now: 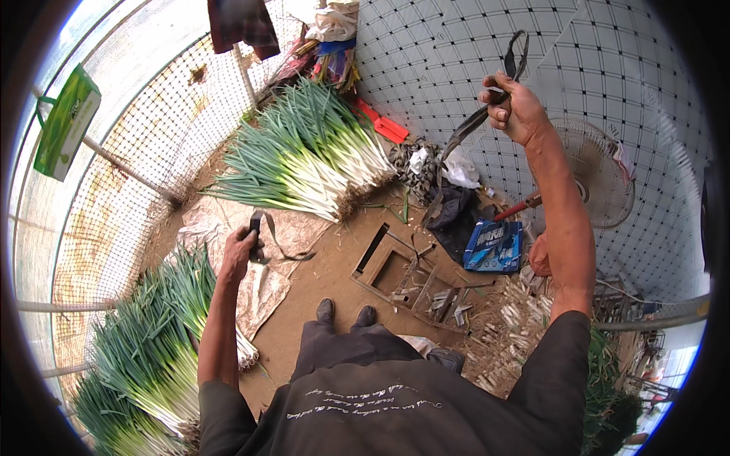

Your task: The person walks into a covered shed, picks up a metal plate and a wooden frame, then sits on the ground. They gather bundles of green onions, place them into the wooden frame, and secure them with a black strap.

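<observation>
Item, strap: two visible lengths, dark, flat, narrow; whether they join into one cannot be told. Left strap (pixel 255 222): looped above the left grip (pixel 239 254), its tail hanging toward the near part of the sheet; fingers curled closed around it. Right strap (pixel 468 128): raised high before the patterned wall sheeting (pixel 449 68), pinched between thumb and fingers of the right grip (pixel 518 111), a loop above, a long tail below.

Handling, as judged: light, soft, limp, not fragile; likely to twist or slip if held loosely. Best held across its flat width, close to a loop or end.

Stock by count. Leek piles, two: far pile (pixel 312 152), at the far edge of the pale ground sheet (pixel 262 292); near pile (pixel 152 342), along that sheet's near left side; stalks too many to count. Frame (pixel 391 295), one, on the brown floor (pixel 331 262) beyond the sheet's right edge. Blue package (pixel 493 247), one. Fan (pixel 608 182), one. Red object (pixel 391 129), one. Green carton (pixel 70 125), one, hung at left. Shoes (pixel 325 310), two. Pale cut pieces (pixel 506 327), scattered, uncounted.
</observation>
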A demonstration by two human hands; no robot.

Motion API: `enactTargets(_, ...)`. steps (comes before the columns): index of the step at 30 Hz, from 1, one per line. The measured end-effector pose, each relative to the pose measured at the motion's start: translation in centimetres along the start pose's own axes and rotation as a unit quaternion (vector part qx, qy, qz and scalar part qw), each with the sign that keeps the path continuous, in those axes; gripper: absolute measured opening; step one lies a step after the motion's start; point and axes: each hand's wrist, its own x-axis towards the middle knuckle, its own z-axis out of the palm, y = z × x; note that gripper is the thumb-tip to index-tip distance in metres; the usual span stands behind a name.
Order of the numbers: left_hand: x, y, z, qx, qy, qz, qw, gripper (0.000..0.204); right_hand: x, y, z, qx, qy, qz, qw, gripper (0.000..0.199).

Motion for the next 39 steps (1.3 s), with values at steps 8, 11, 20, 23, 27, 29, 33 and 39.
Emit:
enactTargets(8, -4.8, -2.0, -5.7, -0.011, 0.067, -0.031, 0.997, 0.027, 2.0, -1.7, 2.1, -0.123, 0.06, -0.038, 0.99, 0.026)
enactTargets(11, -7.4, -1.0, -8.8, -0.048, 0.072, 0.009, 0.996, 0.024, 2.4, -1.6, 3.4, -0.123, 0.03, -0.065, 0.99, 0.026)
enactTargets(20, -9.8, 1.9, -11.6, -0.215, 0.121, 0.05, 0.968, 0.014, 4.1, 1.8, 6.9, -0.147, 0.018, -0.067, 0.987, 0.027)
enactTargets(23, -12.4, 1.6, -12.0, -0.24, 0.129, 0.066, 0.96, 0.015, 4.2, 6.1, 9.7, -0.13, -0.014, -0.023, 0.991, 0.03)
enactTargets(27, -10.7, 4.8, -7.4, -0.208, 0.108, 0.093, 0.968, 0.023, 1.4, 13.0, 14.3, -0.075, -0.118, 0.102, 0.985, 0.031)
enactTargets(29, -9.7, 6.7, -4.0, -0.154, 0.071, 0.111, 0.979, 0.031, -0.5, 16.5, 18.6, -0.121, -0.12, 0.176, 0.969, 0.034)
enactTargets(33, -9.0, 7.0, 2.5, -0.027, -0.064, 0.141, 0.988, 0.031, -3.8, 22.1, 25.3, 0.014, -0.229, 0.329, 0.916, 0.051)
enactTargets(39, -11.4, 3.0, 8.9, 0.223, -0.066, 0.178, 0.956, 0.023, -0.2, 24.4, 24.6, 0.271, -0.2, 0.282, 0.898, 0.029)
